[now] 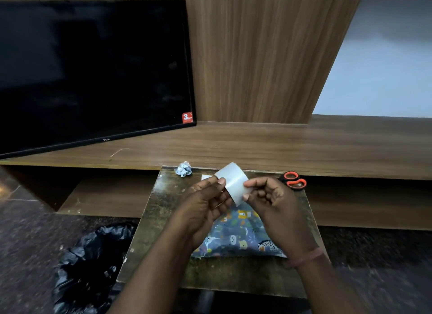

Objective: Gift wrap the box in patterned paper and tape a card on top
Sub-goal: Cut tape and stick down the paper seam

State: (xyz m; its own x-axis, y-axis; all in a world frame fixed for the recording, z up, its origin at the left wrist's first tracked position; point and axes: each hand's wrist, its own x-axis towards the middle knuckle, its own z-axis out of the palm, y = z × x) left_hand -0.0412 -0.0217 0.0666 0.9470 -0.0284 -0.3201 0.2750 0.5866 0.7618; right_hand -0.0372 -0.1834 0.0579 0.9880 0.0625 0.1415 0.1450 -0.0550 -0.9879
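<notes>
A box wrapped in blue animal-patterned paper (238, 237) lies on a small worn table (163, 210). Above it both hands hold a roll of clear wide tape (233, 181). My left hand (205, 206) grips the roll from the left, thumb on its outer face. My right hand (271, 199) pinches the roll's right edge with curled fingers. A white card's corner (205, 177) shows on the table behind the left hand, mostly hidden.
Orange-handled scissors (295, 180) lie at the table's far right corner. A crumpled scrap of paper (184, 169) sits at the far left corner. A black TV (93, 70) leans on the wooden shelf behind. A black plastic bag (93, 267) lies on the floor to the left.
</notes>
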